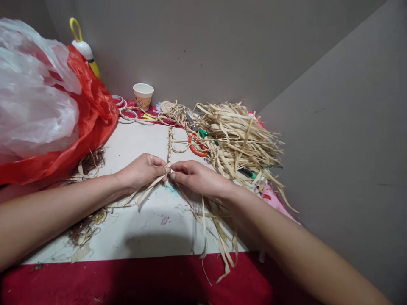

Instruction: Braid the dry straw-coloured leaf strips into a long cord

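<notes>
Pinching pale strips between thumb and fingers of the left hand [144, 170]; pinching likewise with the right hand [202, 180], tips nearly meeting, at the near end of a narrow braid [170, 146]. Impossible to count the strands under the fingertips. Best, by judgement, to grip close to the last crossing, pull evenly left and right, and fold each strip flat rather than let it twist.

Running straight from the fingers toward the far edge of a white board [136, 140]: the plaited length, good to keep in line. Trailing near left from the left hand: loose ends [145, 195]. On the near side of the right hand: more long strips [224, 250], reaching over red cloth [143, 277]; worth combing apart against snags.

Farther right, a heap of dry strips [244, 135], just beside orange-handled scissors [197, 153]. Far left, a red plastic bag [98, 101].
</notes>
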`<state>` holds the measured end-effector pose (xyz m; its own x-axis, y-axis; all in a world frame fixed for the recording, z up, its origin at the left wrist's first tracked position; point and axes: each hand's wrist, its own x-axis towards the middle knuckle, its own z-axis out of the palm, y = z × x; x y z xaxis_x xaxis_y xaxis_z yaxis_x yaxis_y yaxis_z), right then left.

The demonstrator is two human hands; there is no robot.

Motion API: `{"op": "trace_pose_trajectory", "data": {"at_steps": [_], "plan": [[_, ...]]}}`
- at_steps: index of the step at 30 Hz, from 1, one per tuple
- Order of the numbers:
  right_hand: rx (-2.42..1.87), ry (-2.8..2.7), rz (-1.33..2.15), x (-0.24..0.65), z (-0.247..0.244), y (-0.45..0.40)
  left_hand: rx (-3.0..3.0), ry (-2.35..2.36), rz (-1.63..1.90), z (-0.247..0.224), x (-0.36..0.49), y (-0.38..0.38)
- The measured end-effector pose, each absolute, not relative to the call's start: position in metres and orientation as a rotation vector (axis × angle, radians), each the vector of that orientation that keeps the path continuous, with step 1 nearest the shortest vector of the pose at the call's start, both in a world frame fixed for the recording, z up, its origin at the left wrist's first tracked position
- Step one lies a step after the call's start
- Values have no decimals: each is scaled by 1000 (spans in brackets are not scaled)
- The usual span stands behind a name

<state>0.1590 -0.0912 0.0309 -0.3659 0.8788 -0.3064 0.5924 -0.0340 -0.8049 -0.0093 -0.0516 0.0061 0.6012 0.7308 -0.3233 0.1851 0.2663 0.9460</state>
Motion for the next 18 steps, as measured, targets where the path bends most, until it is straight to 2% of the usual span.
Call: {"op": "trace_pose_trajectory", "data": {"at_steps": [7, 18], "plan": [[-1793, -2436, 600, 153, 28, -102, 1348, 904, 422, 2, -10, -49], [-1864, -2513, 475, 153, 29, -104, 1345, 919, 420, 5, -10, -50]]}}
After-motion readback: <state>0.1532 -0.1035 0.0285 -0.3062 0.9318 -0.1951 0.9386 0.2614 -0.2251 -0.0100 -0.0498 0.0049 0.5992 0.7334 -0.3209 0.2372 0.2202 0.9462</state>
